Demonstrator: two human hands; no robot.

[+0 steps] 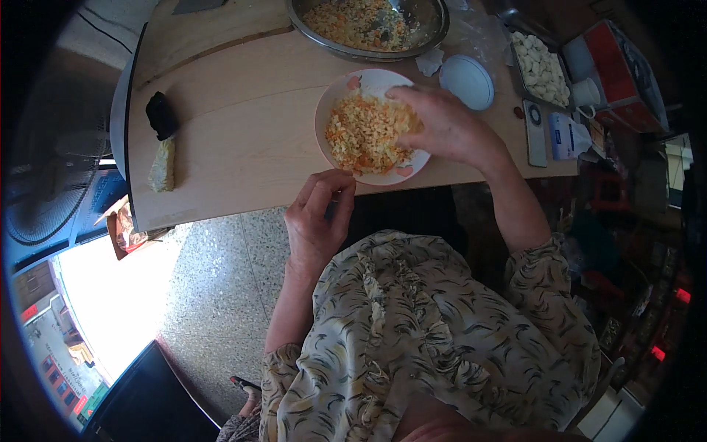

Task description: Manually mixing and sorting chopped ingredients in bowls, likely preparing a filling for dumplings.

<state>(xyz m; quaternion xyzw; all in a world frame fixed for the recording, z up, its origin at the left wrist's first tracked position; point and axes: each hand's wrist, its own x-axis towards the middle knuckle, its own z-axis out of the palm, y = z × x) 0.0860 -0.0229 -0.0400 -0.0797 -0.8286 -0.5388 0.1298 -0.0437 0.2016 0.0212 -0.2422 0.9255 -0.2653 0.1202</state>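
Observation:
A pink-rimmed white plate (337, 103) holds chopped pale and orange filling (357, 136). My right hand (449, 125) reaches over its right side, fingers curved and apart, partly blurred above the filling. My left hand (319, 210) is at the plate's near-left edge, fingers bent and pinched together; whatever they hold is hidden. Behind the plate, a large steel bowl (420, 37) holds similar chopped filling. A white round lid or dish (466, 81) lies to its right. At the back right, a metal tray (519, 72) holds several pale white pieces.
A black item (158, 114) and wrapped yellowish roll (162, 166) lie at the wooden table's (228, 147) left. At right stand a white mug (585, 92), red carton (626, 74), tissue pack (567, 140) and small device (535, 140). A dark panel (143, 398) and sandalled foot (247, 390) show lower left.

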